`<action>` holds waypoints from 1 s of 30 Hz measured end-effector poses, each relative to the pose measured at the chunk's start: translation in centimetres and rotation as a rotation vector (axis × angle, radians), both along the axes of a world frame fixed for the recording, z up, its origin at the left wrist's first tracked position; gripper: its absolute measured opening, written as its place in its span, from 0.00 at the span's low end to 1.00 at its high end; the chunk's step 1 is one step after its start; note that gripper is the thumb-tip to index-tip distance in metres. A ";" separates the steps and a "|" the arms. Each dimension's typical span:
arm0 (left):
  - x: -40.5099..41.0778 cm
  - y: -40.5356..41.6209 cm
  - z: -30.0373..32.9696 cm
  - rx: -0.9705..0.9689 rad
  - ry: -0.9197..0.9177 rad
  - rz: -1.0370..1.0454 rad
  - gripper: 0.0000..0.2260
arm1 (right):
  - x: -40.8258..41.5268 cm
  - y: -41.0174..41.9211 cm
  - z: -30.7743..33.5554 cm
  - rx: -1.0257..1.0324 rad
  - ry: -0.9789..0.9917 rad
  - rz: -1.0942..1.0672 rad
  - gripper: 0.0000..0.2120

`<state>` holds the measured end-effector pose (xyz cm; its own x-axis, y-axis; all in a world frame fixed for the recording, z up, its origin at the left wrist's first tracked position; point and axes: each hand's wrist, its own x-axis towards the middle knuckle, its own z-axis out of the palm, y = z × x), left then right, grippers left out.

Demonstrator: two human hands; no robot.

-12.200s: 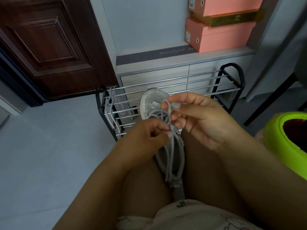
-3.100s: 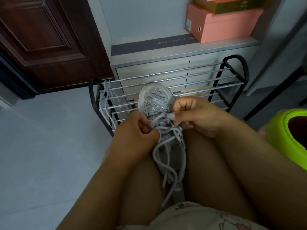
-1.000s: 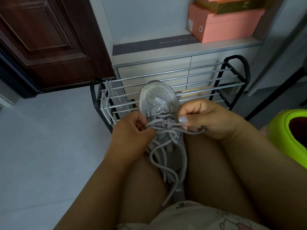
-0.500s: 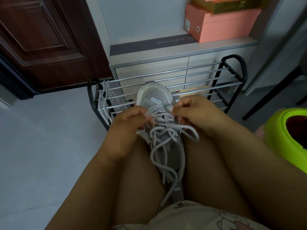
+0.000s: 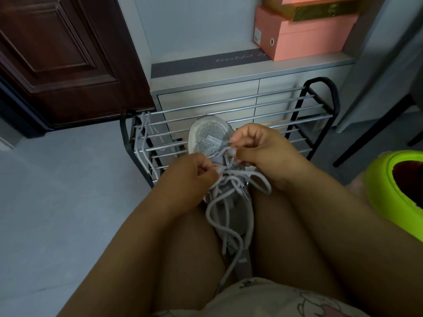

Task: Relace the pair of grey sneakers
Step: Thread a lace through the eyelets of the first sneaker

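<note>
A grey sneaker [image 5: 211, 139] with a glittery mesh toe lies between my knees, toe pointing away from me. Its grey lace [image 5: 229, 209] crosses the eyelets and trails in loose loops down towards my lap. My left hand [image 5: 190, 173] pinches a lace end at the left side of the eyelets. My right hand [image 5: 258, 152] pinches the other strand just behind the toe mesh. A second loose grey lace [image 5: 143, 143] hangs over the left end of the shoe rack. The other sneaker is not in view.
A black-framed metal shoe rack [image 5: 302, 110] stands just beyond my knees, before a grey drawer cabinet [image 5: 206, 97]. Pink boxes [image 5: 304, 40] sit on the cabinet. A dark wooden door [image 5: 57, 53] is at the left, a lime green tub [image 5: 389, 179] at the right.
Over the last half second both hands shifted slightly on the lace near the toe; my right hand now pinches a strand higher up. Earlier I held the lace bunched above the shoe.
</note>
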<state>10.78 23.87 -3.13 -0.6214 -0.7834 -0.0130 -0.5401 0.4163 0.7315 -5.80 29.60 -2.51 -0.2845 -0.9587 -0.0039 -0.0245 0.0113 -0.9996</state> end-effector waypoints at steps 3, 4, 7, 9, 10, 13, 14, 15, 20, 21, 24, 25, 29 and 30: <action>-0.2 0.1 -0.2 -0.095 -0.067 0.024 0.11 | 0.2 -0.2 -0.2 0.003 -0.048 0.022 0.14; -0.2 0.0 -0.1 -0.100 -0.074 0.028 0.10 | 0.3 -0.3 -0.2 0.000 -0.058 0.022 0.15; 0.1 -0.4 0.0 -0.042 -0.055 -0.019 0.11 | 0.3 -0.4 -0.5 -0.014 -0.084 0.008 0.15; -0.2 0.0 0.0 -0.056 -0.065 -0.048 0.17 | 0.4 -0.5 -0.6 -0.021 -0.109 0.011 0.14; -0.4 0.2 0.0 -0.088 -0.090 -0.044 0.19 | 0.5 -0.5 -0.7 -0.020 -0.125 0.015 0.13; -0.5 0.2 0.1 -0.131 -0.112 -0.033 0.15 | 0.5 -0.5 -0.8 -0.001 -0.226 0.007 0.12; -0.4 0.0 0.2 -0.069 -0.052 -0.037 0.12 | 0.5 -0.5 -0.8 0.009 -0.271 -0.006 0.11; -0.2 -0.2 0.2 0.035 0.040 -0.031 0.10 | 0.4 -0.5 -0.7 0.021 -0.308 -0.024 0.10; 0.1 0.0 -0.1 0.668 0.656 0.060 0.04 | 0.4 -0.5 -0.6 0.053 -0.312 -0.055 0.10; 0.2 0.0 -0.2 0.760 0.758 0.056 0.04 | 0.5 -0.5 -0.6 0.048 -0.279 -0.047 0.11; 0.9 -0.3 -0.1 0.927 0.936 0.027 0.07 | 0.7 -0.2 -0.6 0.038 -0.084 -0.045 0.13; 1.0 -0.3 0.1 0.932 0.921 0.028 0.08 | 0.8 -0.1 -0.6 0.032 -0.026 -0.047 0.13; 0.5 -0.4 0.8 0.504 0.396 0.103 0.15 | 1.0 0.0 -0.6 0.014 0.095 -0.057 0.13; 0.3 -0.5 0.9 0.362 0.234 0.110 0.21 | 1.0 0.0 -0.6 0.011 0.115 -0.056 0.13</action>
<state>11.11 23.37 -2.24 -0.5533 -0.8159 -0.1682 -0.3697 0.0596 0.9272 -4.78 29.61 -3.07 -0.3371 -0.9412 0.0220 -0.1385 0.0265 -0.9900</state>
